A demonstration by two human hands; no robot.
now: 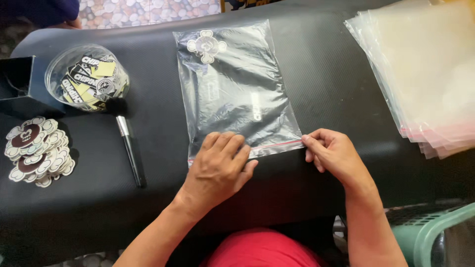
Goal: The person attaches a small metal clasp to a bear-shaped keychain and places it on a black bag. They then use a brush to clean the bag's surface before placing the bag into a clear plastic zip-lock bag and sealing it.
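Note:
A clear zip bag with a red seal strip lies flat on the black table. Inside it are a dark folded item and a flower-shaped sticker near the far end. My left hand lies palm down on the bag's near edge, over the seal strip. My right hand pinches the right end of the seal strip between thumb and fingertips.
A stack of clear bags lies at the right. At the left stand a round clear tub of stickers, a pile of flower-shaped stickers, a black box and a brush. A green basket sits lower right.

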